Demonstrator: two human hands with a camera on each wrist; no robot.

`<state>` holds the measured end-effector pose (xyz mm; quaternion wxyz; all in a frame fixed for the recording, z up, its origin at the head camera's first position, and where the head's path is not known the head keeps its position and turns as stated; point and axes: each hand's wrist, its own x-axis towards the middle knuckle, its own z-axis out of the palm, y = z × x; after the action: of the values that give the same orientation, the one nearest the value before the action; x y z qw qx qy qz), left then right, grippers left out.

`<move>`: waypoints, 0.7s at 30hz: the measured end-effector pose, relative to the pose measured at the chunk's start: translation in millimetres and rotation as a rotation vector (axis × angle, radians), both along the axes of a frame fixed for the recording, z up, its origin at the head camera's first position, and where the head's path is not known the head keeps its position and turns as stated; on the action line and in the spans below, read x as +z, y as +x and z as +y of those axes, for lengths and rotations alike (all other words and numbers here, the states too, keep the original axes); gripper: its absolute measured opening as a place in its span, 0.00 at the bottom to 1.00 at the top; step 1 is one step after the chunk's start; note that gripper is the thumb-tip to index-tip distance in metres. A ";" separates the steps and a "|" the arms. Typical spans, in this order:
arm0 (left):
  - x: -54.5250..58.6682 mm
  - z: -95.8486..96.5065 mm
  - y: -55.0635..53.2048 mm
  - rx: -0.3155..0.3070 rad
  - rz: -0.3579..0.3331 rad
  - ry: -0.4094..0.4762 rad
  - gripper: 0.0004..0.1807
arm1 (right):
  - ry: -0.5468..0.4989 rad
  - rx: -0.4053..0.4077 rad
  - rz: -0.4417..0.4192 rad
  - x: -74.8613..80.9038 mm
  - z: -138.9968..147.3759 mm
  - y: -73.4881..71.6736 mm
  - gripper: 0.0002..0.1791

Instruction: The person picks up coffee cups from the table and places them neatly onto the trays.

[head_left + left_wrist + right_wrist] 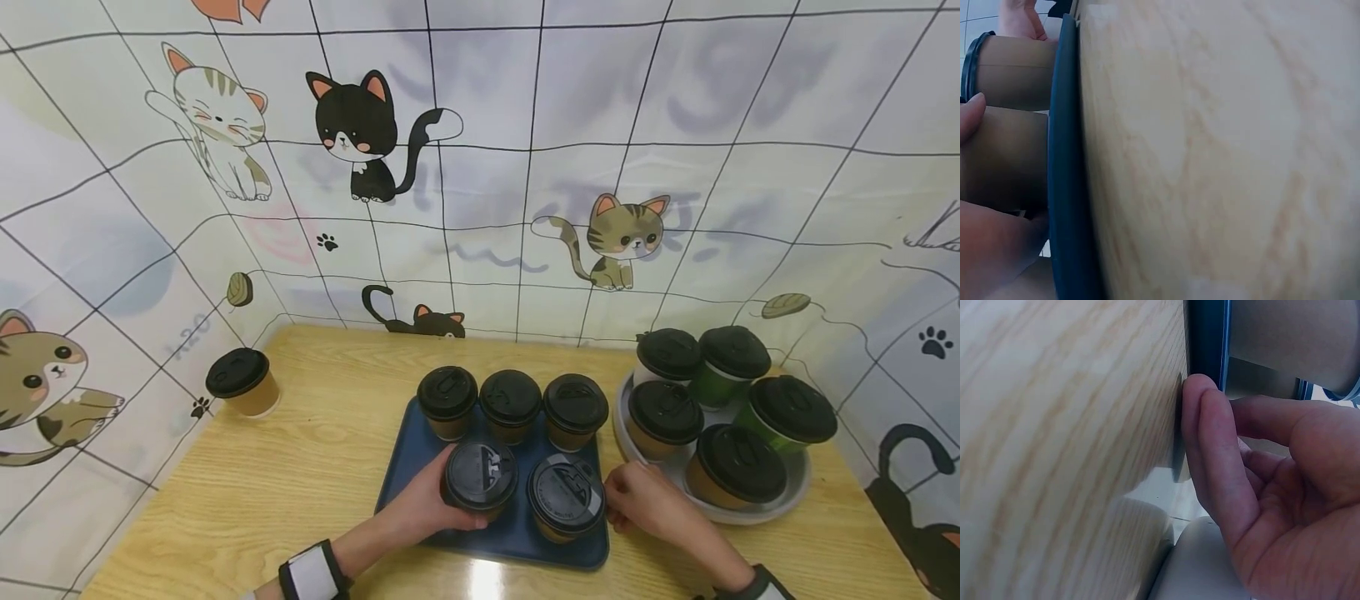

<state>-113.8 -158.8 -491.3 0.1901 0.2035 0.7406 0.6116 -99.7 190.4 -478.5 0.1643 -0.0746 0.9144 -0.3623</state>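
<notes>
My left hand (435,500) grips a brown paper coffee cup (1007,156) by its side; its black lid (480,475) faces up. That cup is at the front left of a blue tray (401,454). To its right stands another brown cup with a black lid (566,496). Three more lidded cups form the tray's back row, the middle one (510,404) among them. At the tray's right side, my right hand (648,504) pinches the rim, thumb above and fingers (1225,456) below, beside the front right cup.
A round pale tray (795,487) at the right carries several lidded cups, brown, white and green (720,383). One lone brown cup (255,396) stands far left by the wall. Cat-print cloth (487,183) covers the walls behind the wooden table (330,433).
</notes>
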 end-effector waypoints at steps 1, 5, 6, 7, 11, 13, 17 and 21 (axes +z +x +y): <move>-1.1 0.6 -0.2 -0.009 -0.007 -0.001 0.52 | 0.001 0.005 0.004 0.0 0.2 -0.1 0.16; -2.9 2.7 -0.7 -0.025 -0.019 -0.005 0.52 | 0.009 0.014 0.012 0.2 0.4 -0.2 0.16; -2.7 2.8 -0.7 -0.028 -0.019 -0.007 0.53 | 0.007 0.017 0.016 0.2 0.6 -0.2 0.16; -2.4 2.3 -0.7 -0.031 -0.016 -0.018 0.54 | 0.007 0.017 0.019 0.0 0.6 -0.4 0.16; 1.6 -5.9 0.1 -0.053 -0.007 -0.065 0.60 | -0.009 0.014 0.017 -0.3 0.3 -0.6 0.16; 4.8 -14.0 0.0 -0.073 0.007 -0.082 0.63 | -0.013 0.015 0.017 -0.7 0.4 -0.6 0.16; 13.1 -34.4 -1.1 -0.109 0.063 -0.076 0.62 | -0.004 0.021 0.023 -0.8 0.0 -0.2 0.16; 22.1 -52.9 -2.5 -0.107 0.148 -0.063 0.57 | -0.003 0.016 0.021 -1.3 0.0 0.1 0.16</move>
<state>-116.3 -211.7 -469.3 0.1736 0.2815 0.7596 0.5601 -99.7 190.4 -479.7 0.1572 -0.0858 0.9150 -0.3616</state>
